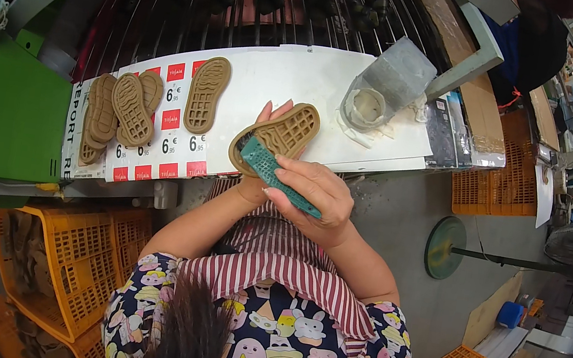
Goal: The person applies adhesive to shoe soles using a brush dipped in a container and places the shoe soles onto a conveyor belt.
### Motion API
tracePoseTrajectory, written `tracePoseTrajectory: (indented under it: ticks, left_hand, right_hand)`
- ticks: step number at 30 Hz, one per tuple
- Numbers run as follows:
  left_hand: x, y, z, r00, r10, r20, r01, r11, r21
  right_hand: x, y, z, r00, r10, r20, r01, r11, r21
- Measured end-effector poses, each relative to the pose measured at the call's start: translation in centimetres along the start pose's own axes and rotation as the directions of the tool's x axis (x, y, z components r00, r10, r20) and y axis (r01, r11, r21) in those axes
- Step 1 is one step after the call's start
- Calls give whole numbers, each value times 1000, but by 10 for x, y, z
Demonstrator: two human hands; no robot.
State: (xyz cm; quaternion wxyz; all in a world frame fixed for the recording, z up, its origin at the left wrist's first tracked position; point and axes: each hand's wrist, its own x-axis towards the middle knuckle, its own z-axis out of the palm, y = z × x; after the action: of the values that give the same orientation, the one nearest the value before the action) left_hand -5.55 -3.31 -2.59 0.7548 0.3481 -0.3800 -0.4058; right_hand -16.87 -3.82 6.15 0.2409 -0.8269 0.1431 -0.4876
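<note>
A tan rubber shoe sole (286,131) with a grid-and-wave pattern is tilted above the near edge of the worktop. My left hand (253,187) grips it from underneath; its fingertips show past the far side, while most of the palm is hidden. In my right hand (320,197) is a green brush (279,178), its dark bristles against the sole's near left end. Fingers and thumb close around the brush's back. To the left, a single sole (207,94) lies on the printed sheet, and several more soles (133,110) are piled beyond it.
A cloudy plastic container (388,83) lies on its side at the worktop's right, with whitish residue around its mouth. Metal bars (171,9) run behind the white worktop sheet (280,68). Orange crates (78,281) stand below left, holding soles. A round green disc on a rod (445,247) is at right.
</note>
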Motion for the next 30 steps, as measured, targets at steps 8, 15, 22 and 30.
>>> tracePoseTrajectory:
  ticks: [8,15,22,30]
  left_hand:
    - [-2,2,-12,964,-36,262,-6,988,157]
    - [-10,38,-12,874,-236,425,-136,721,679]
    - [-5,65,-16,614,-574,542,468,818,335]
    - [8,73,-25,620,-576,533,582,793,179]
  right_hand:
    - [12,1,-18,975,136,175,-165,972,165]
    - [22,11,-41,798,438,414,-597,670,442]
    - [36,29,-59,652,462,601,-756,455,469]
    - [32,33,-78,620,458,637,-785,386,485]
